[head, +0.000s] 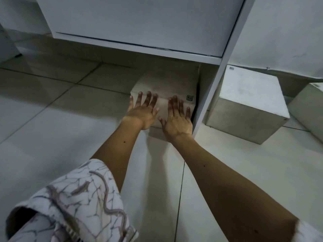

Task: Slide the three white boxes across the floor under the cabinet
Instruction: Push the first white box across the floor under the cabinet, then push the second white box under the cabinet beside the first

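A white box (167,82) lies on the tiled floor, mostly in the shadow under the white cabinet (139,23). Its right side is close against the cabinet's upright side panel (212,95). My left hand (142,110) and my right hand (177,117) press flat on the box's near face, fingers spread and pointing away from me. A second white box (250,98) stands on the floor to the right of the panel, outside the cabinet. The corner of a third white box (311,105) shows at the right edge.
The light tiled floor (61,119) stretches out to the left under the cabinet. A white wall (288,32) rises behind the two boxes on the right. Another white object (7,46) sits at the far left edge.
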